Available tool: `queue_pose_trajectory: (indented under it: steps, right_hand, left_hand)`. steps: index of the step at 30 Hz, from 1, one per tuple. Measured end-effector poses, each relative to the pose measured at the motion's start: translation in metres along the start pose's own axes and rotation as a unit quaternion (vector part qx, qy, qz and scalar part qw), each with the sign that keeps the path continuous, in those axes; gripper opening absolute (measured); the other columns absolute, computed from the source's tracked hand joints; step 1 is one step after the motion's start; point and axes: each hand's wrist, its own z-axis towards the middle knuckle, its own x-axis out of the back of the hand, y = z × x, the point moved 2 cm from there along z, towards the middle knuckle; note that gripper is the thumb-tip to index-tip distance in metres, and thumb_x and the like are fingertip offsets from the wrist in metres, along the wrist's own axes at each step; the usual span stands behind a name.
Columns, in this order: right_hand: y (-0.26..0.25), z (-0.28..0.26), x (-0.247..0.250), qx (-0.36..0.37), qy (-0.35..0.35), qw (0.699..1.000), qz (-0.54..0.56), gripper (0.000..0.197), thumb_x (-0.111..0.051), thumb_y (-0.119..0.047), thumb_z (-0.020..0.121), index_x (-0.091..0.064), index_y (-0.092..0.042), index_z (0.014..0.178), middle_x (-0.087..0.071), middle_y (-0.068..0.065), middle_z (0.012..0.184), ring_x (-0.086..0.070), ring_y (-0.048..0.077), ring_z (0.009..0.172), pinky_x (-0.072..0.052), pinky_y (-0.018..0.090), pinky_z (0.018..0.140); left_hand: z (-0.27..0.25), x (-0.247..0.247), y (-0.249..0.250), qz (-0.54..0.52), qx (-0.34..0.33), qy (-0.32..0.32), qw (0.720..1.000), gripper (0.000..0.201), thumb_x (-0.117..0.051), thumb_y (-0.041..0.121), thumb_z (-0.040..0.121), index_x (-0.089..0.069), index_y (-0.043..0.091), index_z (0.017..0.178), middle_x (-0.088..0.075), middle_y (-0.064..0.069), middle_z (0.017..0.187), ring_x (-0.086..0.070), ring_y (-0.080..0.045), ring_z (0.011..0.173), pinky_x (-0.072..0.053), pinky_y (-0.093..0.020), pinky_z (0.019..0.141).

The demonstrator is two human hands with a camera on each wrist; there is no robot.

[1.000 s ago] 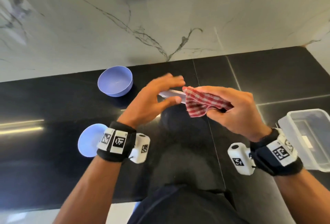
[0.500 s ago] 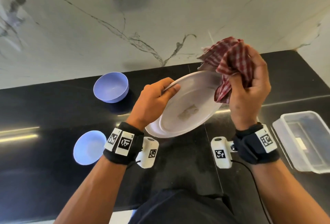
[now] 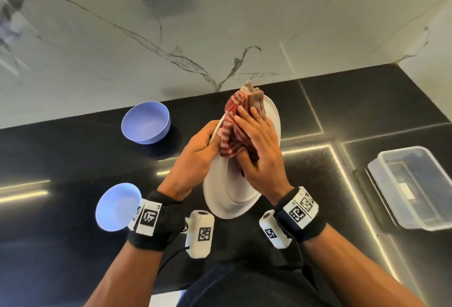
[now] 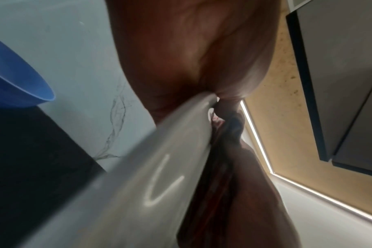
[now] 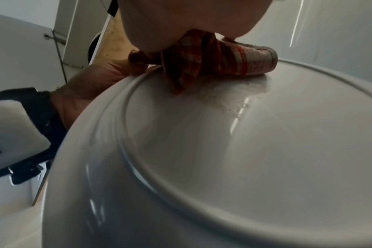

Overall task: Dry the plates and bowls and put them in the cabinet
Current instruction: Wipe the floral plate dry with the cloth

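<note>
Black counter [image 3: 318, 121], centre: my left hand [image 3: 195, 157] grips the tilted plate [image 3: 230, 196] by its rim while my right hand [image 3: 259, 152] presses the cloth [image 3: 234, 121] flat-fingered against it. Water film remains in the right wrist view; two bowls, at 10 [image 3: 146, 124] and 8 o'clock [image 3: 117, 206], look untouched, nothing shelved.

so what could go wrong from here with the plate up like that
The left hand grips the tilted plate by one edge only, so the right hand pressing the cloth could push it loose. It would fall onto the counter. A wet patch may get missed.
</note>
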Motion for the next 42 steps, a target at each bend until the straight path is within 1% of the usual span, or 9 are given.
queue_pose_trajectory:
  steps: [6, 10, 15, 18, 22, 29, 32, 36, 42]
  right_hand:
    - [0.005, 0.002, -0.011, -0.023, -0.051, 0.998, -0.009, 0.059, -0.044, -0.036, 0.103, -0.029, -0.014, 0.155, -0.021, 0.002, 0.166, -0.011, 0.024, 0.156, -0.007, 0.062, 0.123]
    - [0.017, 0.005, -0.014, -0.099, -0.029, 0.994, 0.027, 0.058, -0.034, -0.04, 0.106, -0.023, -0.021, 0.159, -0.015, -0.001, 0.168, -0.004, 0.016, 0.157, -0.005, 0.059, 0.125]
    - [0.066, -0.009, -0.012, -0.32, 0.019, 0.943, 0.091, 0.042, -0.026, -0.061, 0.101, -0.021, -0.068, 0.143, -0.034, -0.002, 0.16, -0.043, 0.024, 0.141, -0.035, 0.059, 0.115]
    - [0.087, -0.037, -0.013, -0.447, -0.023, 0.886, 0.119, 0.056, -0.023, -0.064, 0.102, -0.021, -0.046, 0.155, -0.047, 0.005, 0.152, -0.049, 0.029, 0.136, -0.035, 0.054, 0.115]
    - [0.086, -0.044, -0.015, -0.477, -0.014, 0.863, 0.165, 0.061, -0.023, -0.063, 0.102, -0.021, -0.037, 0.157, -0.043, 0.001, 0.156, -0.043, 0.025, 0.141, -0.028, 0.047, 0.117]
    - [0.057, -0.018, -0.028, -0.327, 0.002, 0.928, 0.177, 0.066, -0.035, -0.068, 0.097, -0.005, -0.055, 0.154, -0.015, -0.001, 0.166, -0.021, 0.024, 0.153, -0.024, 0.062, 0.12]
    - [0.019, -0.006, -0.034, -0.237, -0.044, 0.959, 0.152, 0.067, -0.034, -0.054, 0.101, 0.0, -0.043, 0.157, -0.006, 0.003, 0.169, -0.009, 0.025, 0.156, -0.015, 0.062, 0.122]
    - [-0.007, -0.01, -0.041, -0.115, -0.094, 0.984, 0.099, 0.064, -0.03, -0.038, 0.104, -0.01, -0.018, 0.161, -0.001, 0.002, 0.17, 0.005, 0.021, 0.157, -0.001, 0.062, 0.123]
    - [-0.002, -0.016, -0.044, -0.082, -0.108, 0.989, 0.063, 0.065, -0.027, -0.046, 0.105, -0.017, -0.014, 0.16, -0.004, 0.005, 0.17, 0.003, 0.026, 0.157, -0.002, 0.066, 0.121]
  left_hand:
    - [-0.005, -0.007, -0.001, -0.03, -0.017, 0.057, 0.998, 0.028, -0.041, 0.017, 0.109, -0.061, 0.029, 0.124, -0.071, 0.006, 0.117, -0.065, -0.011, 0.115, -0.052, -0.027, 0.098]
    - [-0.008, -0.008, -0.005, -0.059, -0.025, 0.089, 0.994, 0.031, -0.042, 0.031, 0.106, -0.066, 0.019, 0.12, -0.07, -0.015, 0.112, -0.064, -0.022, 0.103, -0.052, -0.048, 0.095]
    - [-0.017, -0.007, -0.012, -0.082, -0.024, 0.111, 0.99, 0.038, -0.051, 0.049, 0.1, -0.068, 0.017, 0.112, -0.071, -0.011, 0.096, -0.066, -0.02, 0.088, -0.056, -0.04, 0.08]
    - [-0.023, -0.007, -0.017, -0.11, -0.033, 0.113, 0.987, 0.049, -0.055, 0.058, 0.092, -0.066, 0.016, 0.115, -0.074, 0.0, 0.098, -0.071, -0.018, 0.09, -0.058, -0.029, 0.076]
    - [-0.024, -0.009, -0.019, -0.124, -0.03, 0.123, 0.984, 0.043, -0.055, 0.056, 0.096, -0.068, 0.019, 0.116, -0.074, -0.005, 0.104, -0.071, -0.026, 0.095, -0.06, -0.038, 0.081]
    - [-0.016, -0.008, -0.013, -0.146, -0.016, 0.134, 0.98, 0.028, -0.048, 0.038, 0.101, -0.072, 0.023, 0.103, -0.071, -0.011, 0.098, -0.066, -0.029, 0.091, -0.057, -0.042, 0.081]
    - [-0.012, -0.01, -0.013, -0.139, -0.021, 0.144, 0.98, 0.031, -0.046, 0.036, 0.102, -0.071, 0.025, 0.088, -0.06, -0.013, 0.086, -0.053, -0.028, 0.083, -0.047, -0.041, 0.078]
    - [-0.014, -0.01, -0.014, -0.143, -0.03, 0.149, 0.978, 0.031, -0.047, 0.04, 0.1, -0.071, 0.022, 0.097, -0.071, -0.003, 0.092, -0.065, -0.019, 0.092, -0.057, -0.03, 0.084]
    - [-0.017, -0.011, -0.016, -0.126, -0.032, 0.165, 0.978, 0.03, -0.042, 0.037, 0.096, -0.068, 0.023, 0.101, -0.073, 0.007, 0.09, -0.068, -0.007, 0.09, -0.056, -0.022, 0.081]
